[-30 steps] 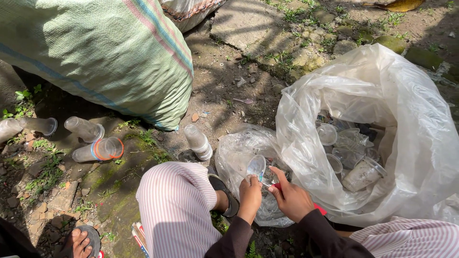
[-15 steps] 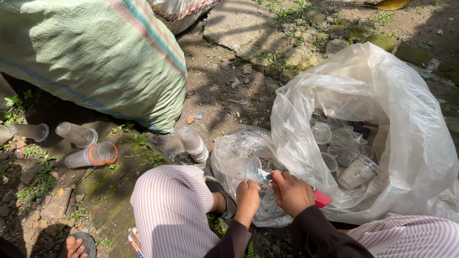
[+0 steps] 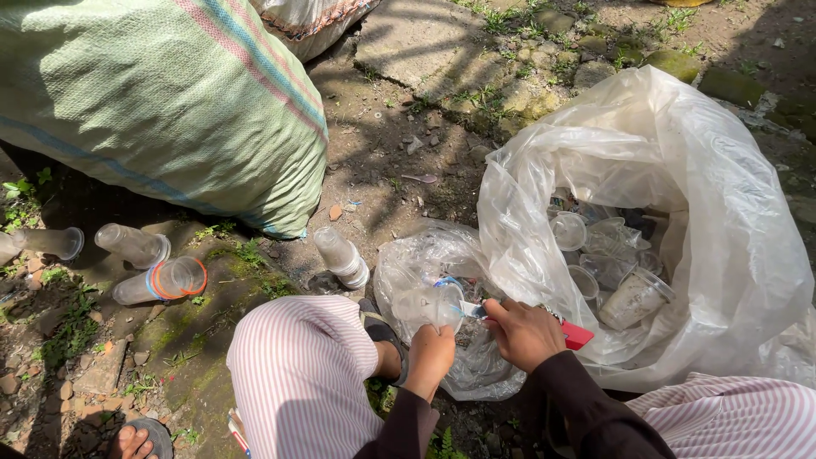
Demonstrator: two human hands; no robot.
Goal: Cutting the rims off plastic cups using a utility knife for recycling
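My left hand (image 3: 432, 353) holds a clear plastic cup (image 3: 429, 304) from below, over a small clear plastic bag (image 3: 408, 263) on the ground. My right hand (image 3: 525, 333) grips a cutter with a red handle (image 3: 577, 336); its short blade touches the cup's rim. Both hands sit between my knees in striped trousers (image 3: 297, 374).
A large clear plastic bag (image 3: 680, 170) with several clear cups inside stands open at the right. A stack of cups (image 3: 342, 257) lies by the small bag. More stacked cups (image 3: 161, 279) lie at the left, beside a big green woven sack (image 3: 170, 102). The ground is dirt, stones and moss.
My left hand has turned the cup slightly while the right hand keeps the cutter at its rim. The view has shifted a little to the left.
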